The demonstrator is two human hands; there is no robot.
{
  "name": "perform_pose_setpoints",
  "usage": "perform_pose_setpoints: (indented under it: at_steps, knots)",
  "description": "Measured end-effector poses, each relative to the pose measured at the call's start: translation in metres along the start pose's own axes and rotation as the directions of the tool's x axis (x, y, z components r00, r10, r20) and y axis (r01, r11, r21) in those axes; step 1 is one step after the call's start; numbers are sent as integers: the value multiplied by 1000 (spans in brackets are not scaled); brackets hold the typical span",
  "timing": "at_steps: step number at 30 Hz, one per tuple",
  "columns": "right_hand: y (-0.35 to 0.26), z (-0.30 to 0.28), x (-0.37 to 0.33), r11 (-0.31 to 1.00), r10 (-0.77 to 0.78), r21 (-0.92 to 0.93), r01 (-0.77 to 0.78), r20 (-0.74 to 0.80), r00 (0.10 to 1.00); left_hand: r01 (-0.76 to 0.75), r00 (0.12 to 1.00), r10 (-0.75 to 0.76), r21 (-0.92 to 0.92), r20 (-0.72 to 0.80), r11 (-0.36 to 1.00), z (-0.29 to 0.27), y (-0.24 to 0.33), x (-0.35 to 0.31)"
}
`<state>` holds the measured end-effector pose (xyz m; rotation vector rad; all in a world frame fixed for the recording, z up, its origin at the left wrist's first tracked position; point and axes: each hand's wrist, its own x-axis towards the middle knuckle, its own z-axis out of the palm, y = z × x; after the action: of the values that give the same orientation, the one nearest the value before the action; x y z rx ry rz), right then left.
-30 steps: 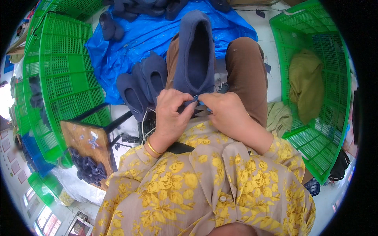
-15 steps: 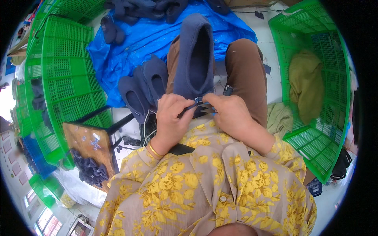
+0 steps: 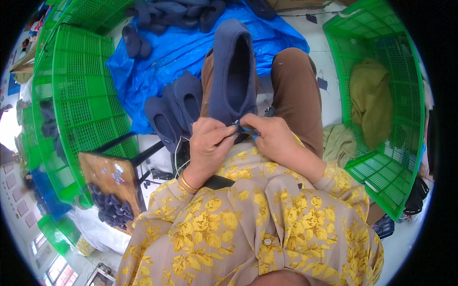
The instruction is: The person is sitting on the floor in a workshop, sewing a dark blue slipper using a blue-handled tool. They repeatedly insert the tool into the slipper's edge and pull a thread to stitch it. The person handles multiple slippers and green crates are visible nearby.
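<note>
A navy fabric slipper (image 3: 220,71) rests on my lap, toe pointing away and its opening facing up. My left hand (image 3: 210,141) is closed, pinching the slipper's heel edge between thumb and fingers. Right beside it, my right hand (image 3: 273,137) is closed around a small metal-bladed tool (image 3: 246,130) that looks like thread snips, mostly hidden by the fingers. A small light-blue bit (image 3: 236,122) shows at the heel between my fingertips. Several matching slippers (image 3: 162,117) lean together by my left knee.
A blue plastic sheet (image 3: 138,88) spreads ahead, with piled navy slippers (image 3: 174,12) on it. Green crates stand at left (image 3: 83,81) and right (image 3: 341,76); the right one holds olive cloth (image 3: 372,97). A wooden stool (image 3: 102,167) carries dark fabric pieces (image 3: 112,205).
The slipper and both hands have shifted slightly left and down in the picture. My right hand has drawn closer to the left at the heel; both grips stay closed.
</note>
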<state>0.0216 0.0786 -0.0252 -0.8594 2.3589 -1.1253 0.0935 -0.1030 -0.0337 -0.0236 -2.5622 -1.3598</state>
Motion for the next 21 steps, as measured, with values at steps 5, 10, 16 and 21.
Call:
perform_pose_setpoints:
  at_steps: [5, 10, 16, 21]
  knots:
    - [0, -3, -2, 997, -17, 69, 19, -31, 999, 35, 996, -34, 12, -84, 999, 1, 10, 0]
    - [-4, -4, -2, 983, -4, 183, 5, -9, 1000, -9, 998, 10, 25, -56, 1000, -1, 4, -4]
    - [-1, 6, -1, 987, -38, 153, 49, -77, 996, -28, 999, 27, -3, -17, 1000, -1, 3, -4]
    - [-9, -2, 4, 982, 51, 180, -57, 40, 998, 8, 1000, -10, -54, -28, 998, 1, 6, -5]
